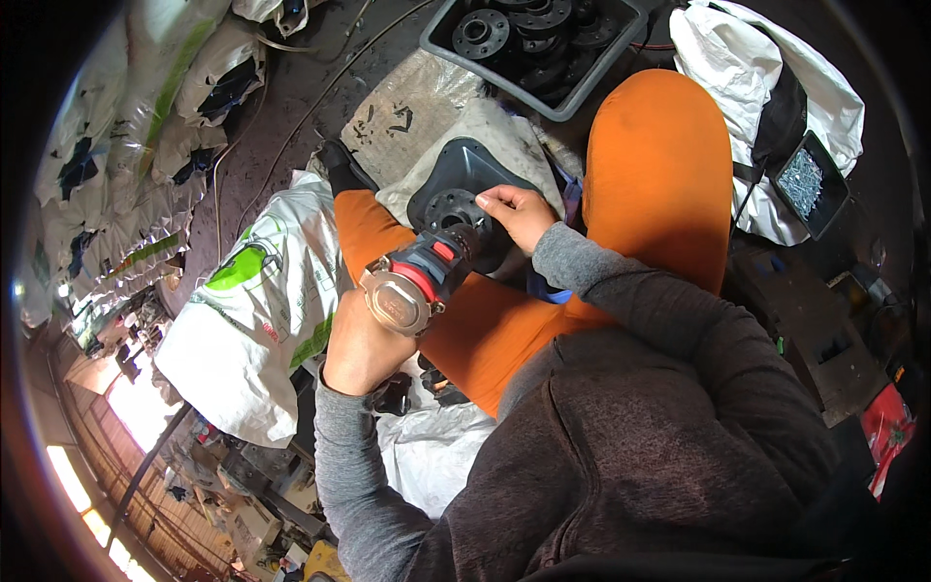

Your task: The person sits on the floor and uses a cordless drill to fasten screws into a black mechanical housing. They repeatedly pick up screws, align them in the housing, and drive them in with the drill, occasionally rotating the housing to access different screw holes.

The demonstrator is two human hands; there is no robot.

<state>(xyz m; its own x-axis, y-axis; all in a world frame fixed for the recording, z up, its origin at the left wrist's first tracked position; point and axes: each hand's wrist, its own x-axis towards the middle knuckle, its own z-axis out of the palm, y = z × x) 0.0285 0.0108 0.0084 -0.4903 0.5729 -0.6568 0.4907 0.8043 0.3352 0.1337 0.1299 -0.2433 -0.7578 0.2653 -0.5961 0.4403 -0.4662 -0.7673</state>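
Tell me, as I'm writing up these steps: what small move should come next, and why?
Probably steady the power drill and line its nose up by the fingertips of the right hand. The left hand grips the drill with its nose near the black round flange, and the right fingertips are at that flange's edge; whether they hold anything is too small to tell.

Hands [525, 217] and drill [430, 276] at black disc [448, 202]

A bulky white plastic sack with green print [218, 364] sits at left, near a thin dark cable [312, 109] curving over the dark floor [308, 70]. Bright rectangular windows [68, 477] glow at lower left.
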